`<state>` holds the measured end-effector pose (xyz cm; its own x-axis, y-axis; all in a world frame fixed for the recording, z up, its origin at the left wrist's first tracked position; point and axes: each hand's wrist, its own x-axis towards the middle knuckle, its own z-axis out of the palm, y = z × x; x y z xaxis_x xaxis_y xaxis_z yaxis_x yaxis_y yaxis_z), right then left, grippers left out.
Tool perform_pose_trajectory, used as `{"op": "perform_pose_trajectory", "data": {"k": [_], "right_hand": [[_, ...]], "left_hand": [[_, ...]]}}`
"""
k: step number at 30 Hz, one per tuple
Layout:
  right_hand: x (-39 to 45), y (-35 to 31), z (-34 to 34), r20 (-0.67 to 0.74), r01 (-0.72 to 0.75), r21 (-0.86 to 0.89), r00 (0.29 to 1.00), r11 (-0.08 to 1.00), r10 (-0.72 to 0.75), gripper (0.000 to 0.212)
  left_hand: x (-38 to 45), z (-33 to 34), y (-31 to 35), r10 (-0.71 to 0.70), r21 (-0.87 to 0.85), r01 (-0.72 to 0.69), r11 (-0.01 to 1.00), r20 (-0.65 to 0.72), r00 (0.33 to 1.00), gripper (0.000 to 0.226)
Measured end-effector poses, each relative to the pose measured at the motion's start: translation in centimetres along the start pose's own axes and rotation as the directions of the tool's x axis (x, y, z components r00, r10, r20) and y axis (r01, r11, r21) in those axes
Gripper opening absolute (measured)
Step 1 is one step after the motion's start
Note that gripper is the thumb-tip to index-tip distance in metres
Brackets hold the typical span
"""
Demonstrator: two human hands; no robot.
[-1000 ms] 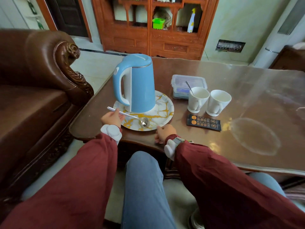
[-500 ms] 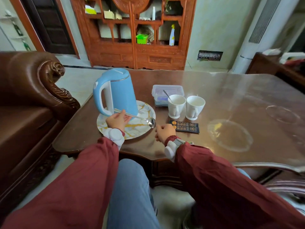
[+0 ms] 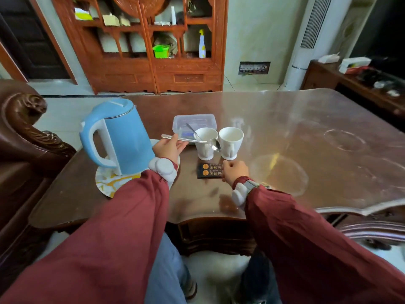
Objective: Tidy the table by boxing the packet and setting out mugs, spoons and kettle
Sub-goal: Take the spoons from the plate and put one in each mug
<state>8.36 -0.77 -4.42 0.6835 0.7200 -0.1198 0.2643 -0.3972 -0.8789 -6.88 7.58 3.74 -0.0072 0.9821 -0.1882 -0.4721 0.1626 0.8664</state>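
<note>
My left hand (image 3: 168, 148) holds a metal spoon (image 3: 192, 142) by its handle, its bowl hanging in front of the two white mugs. The left mug (image 3: 206, 143) has another spoon (image 3: 192, 129) standing in it; the right mug (image 3: 230, 142) holds nothing I can see. My right hand (image 3: 235, 172) rests curled on the right end of the black packet (image 3: 209, 171) that lies flat in front of the mugs. A blue kettle (image 3: 120, 137) stands on a marbled white plate (image 3: 109, 183) at the left. A clear lidded box (image 3: 194, 122) sits behind the mugs.
The glass-topped wooden table (image 3: 306, 150) stretches right with faint ring marks. A brown leather armchair (image 3: 22, 137) stands at the left edge. A carved wooden cabinet (image 3: 153, 51) and a white floor air conditioner (image 3: 313, 40) are behind.
My left hand lifted the spoon off the plate and carried it right, up to the mugs. My right hand moved from the table edge onto the black packet.
</note>
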Motion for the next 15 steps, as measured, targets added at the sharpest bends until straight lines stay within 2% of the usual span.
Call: {"op": "perform_pose_trajectory", "data": {"k": [4, 8, 11, 15], "right_hand": [[1.3, 0.3, -1.7, -0.081, 0.079, -0.183, 0.992, 0.98, -0.095, 0.027], [2.0, 0.1, -2.3, -0.135, 0.111, -0.161, 0.982, 0.981, -0.134, 0.041], [3.3, 0.0, -2.3, -0.057, 0.107, -0.164, 0.991, 0.981, -0.118, 0.046], [4.8, 0.0, -2.3, 0.056, 0.152, -0.185, 0.988, 0.971, -0.144, 0.038]], "left_hand": [[0.2, 2.5, -0.6, 0.028, 0.037, -0.03, 0.999, 0.033, 0.999, 0.011], [1.1, 4.6, -1.2, 0.056, 0.09, -0.057, 0.994, 0.006, 0.998, 0.012], [1.5, 6.0, -1.7, 0.069, 0.137, -0.066, 0.988, -0.018, 0.997, 0.023], [2.2, 7.7, -3.1, 0.113, 0.241, -0.104, 0.965, -0.024, 0.993, 0.012]]}}
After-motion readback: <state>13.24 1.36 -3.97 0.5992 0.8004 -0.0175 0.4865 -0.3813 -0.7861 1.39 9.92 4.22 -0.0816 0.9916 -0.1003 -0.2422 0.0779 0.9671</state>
